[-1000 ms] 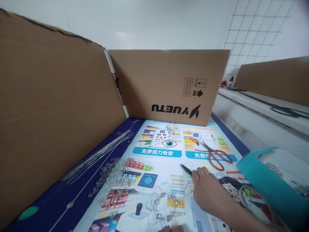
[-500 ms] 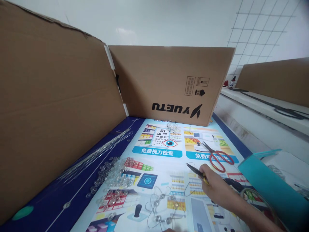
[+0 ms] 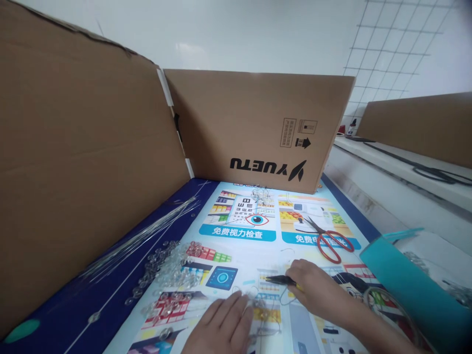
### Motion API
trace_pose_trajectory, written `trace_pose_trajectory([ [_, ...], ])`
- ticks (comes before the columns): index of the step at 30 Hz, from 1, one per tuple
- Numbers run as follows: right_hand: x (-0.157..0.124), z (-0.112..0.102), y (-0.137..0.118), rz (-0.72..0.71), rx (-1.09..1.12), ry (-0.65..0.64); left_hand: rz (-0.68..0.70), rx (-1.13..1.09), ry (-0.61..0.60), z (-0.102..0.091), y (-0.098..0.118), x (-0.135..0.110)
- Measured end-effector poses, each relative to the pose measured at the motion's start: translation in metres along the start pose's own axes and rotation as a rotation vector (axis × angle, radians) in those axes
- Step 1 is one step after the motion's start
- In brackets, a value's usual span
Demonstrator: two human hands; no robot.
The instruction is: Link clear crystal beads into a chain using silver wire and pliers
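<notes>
Wire work, low centre of frame: the right hand (image 3: pixel 313 290) is curled closed round the pliers (image 3: pixel 278 280), tips pointing left at the beaded wire piece (image 3: pixel 263 314), which lies bottom centre between both hands. The left hand (image 3: pixel 221 324) lies flat and open, fingers resting on the piece without gripping it. A nip here, I'd judge, calls for pinning it steady. Loose clear beads (image 3: pixel 173 268) sit to the left.

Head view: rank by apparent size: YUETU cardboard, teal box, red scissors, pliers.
1. YUETU cardboard
2. teal box, nearer and cropped
3. red scissors
4. pliers; handles hidden in right hand, so unsure against the scissors
</notes>
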State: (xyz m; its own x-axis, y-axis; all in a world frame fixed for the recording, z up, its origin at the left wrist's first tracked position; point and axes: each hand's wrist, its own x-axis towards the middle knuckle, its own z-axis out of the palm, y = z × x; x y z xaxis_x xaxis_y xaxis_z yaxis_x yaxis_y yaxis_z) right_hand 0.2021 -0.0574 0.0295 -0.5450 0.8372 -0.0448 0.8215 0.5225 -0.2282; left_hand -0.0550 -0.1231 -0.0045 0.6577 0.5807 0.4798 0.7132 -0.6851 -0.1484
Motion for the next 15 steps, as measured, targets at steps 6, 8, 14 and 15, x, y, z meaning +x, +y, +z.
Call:
trace_pose_trajectory([
  [6,0.0019,0.0002,-0.0038,-0.003,-0.092,-0.027,0.052,0.061,-0.024,-0.0050,-0.0064,0.0060],
  [8,0.0027,0.0023,-0.0057,0.017,-0.123,-0.028,0.046,0.046,-0.031,-0.0053,-0.0057,0.0076],
  [14,0.0005,0.0067,-0.0044,0.028,-0.074,0.005,-0.012,0.003,-0.094,-0.0061,-0.0032,0.0086],
  [15,-0.0003,0.0064,-0.0033,0.032,-0.050,0.012,-0.014,-0.003,-0.091,-0.0068,-0.0032,0.0088],
])
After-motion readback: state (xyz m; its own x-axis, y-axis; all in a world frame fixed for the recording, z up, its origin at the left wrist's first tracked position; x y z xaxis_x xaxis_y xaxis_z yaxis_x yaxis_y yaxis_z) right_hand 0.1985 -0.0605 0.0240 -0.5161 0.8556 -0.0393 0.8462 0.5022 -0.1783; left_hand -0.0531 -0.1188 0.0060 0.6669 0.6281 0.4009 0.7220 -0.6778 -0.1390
